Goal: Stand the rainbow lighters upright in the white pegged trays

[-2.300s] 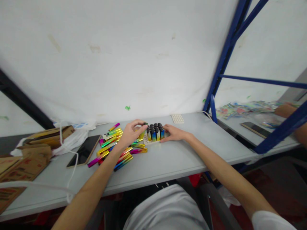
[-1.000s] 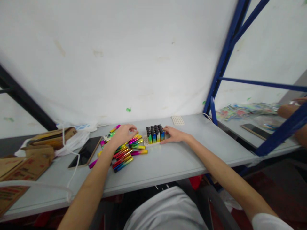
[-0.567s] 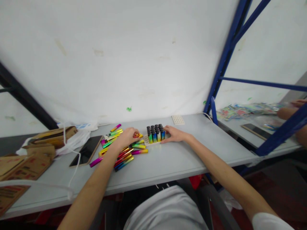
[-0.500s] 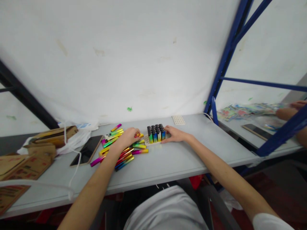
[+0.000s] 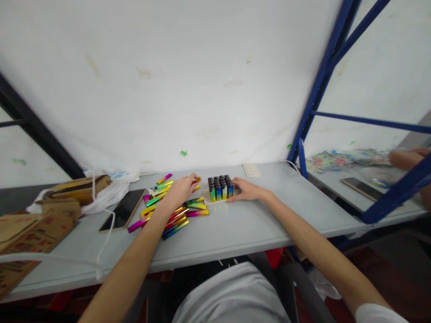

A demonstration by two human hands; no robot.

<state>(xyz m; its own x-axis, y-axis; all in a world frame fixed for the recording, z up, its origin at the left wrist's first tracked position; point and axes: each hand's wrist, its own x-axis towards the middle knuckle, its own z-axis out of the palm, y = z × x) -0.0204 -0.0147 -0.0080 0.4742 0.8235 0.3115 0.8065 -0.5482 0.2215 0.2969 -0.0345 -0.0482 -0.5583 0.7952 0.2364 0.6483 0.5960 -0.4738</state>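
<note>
Pinching a gold lighter point(image 5: 197, 180), the left hand point(image 5: 181, 192) sits left of the white tray point(image 5: 206, 197). The right hand point(image 5: 247, 189) contacts its right end, digits apart.

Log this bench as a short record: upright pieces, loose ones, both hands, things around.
Upright pieces: black-topped, grouped on white base
Loose pieces: shiny, multicoloured, lying piled around left hand
Left hand: holding a gold-coloured piece
Right hand: at right end of upright pieces
Behind: white gridded tray
Left of pile: dark-screened phone
</note>
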